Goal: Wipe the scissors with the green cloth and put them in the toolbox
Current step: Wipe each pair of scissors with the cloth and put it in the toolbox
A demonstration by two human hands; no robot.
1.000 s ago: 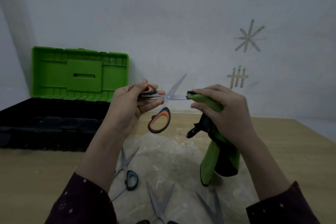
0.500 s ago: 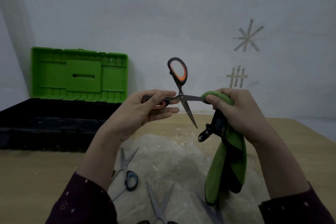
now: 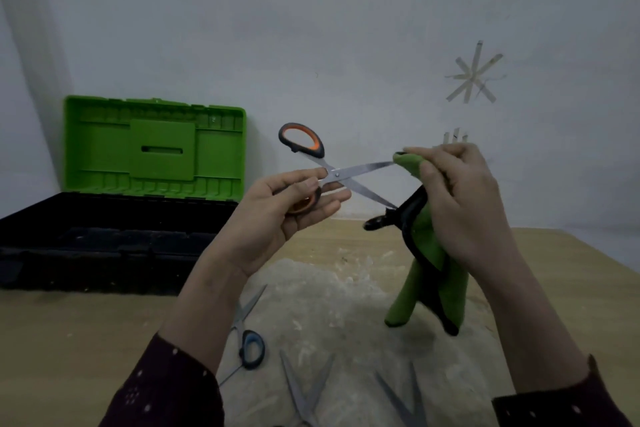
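Down front, blue-handled scissors [image 3: 251, 352] lie on the dusty table [image 3: 52, 340]. Above them, the left hand [image 3: 287, 215] grips the orange-handled scissors [image 3: 336, 175] by the lower loop, blades splayed in an X. The upper blade runs rightward straight into the green cloth [image 3: 429, 246], which the right hand [image 3: 460, 204] pinches round its tip. The toolbox [image 3: 104, 267] stands open, far left, beyond the left hand, so that hand looks best placed for the drop.
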